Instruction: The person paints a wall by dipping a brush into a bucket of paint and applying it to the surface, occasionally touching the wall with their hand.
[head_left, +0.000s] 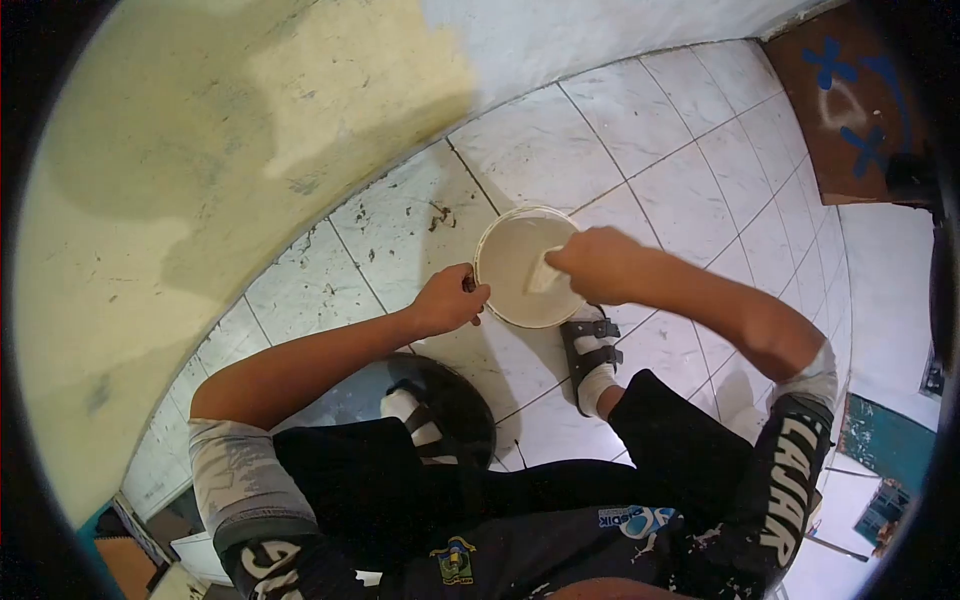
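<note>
A round white bucket (489,240) stands on the tiled floor in front of me, with pale, creamy liquid inside. At its left rim my left hand (447,300) is closed, the thumb and fingers curled right at the edge. Over the right side of the bucket, my right hand (603,265) grips a pale cream-coloured, oblong piece (543,272) that slants down into the bucket. Its kind does not show clearly, as the fingers cover its upper end.
A wall (370,70), part yellow and part whitish, curves along the left and top. Dark crumbs (440,215) lie on the floor tiles (640,130). My sandalled foot (590,355) is beside the bucket; the other is by a dark round tub (470,385). A brown board (850,110) stands top right.
</note>
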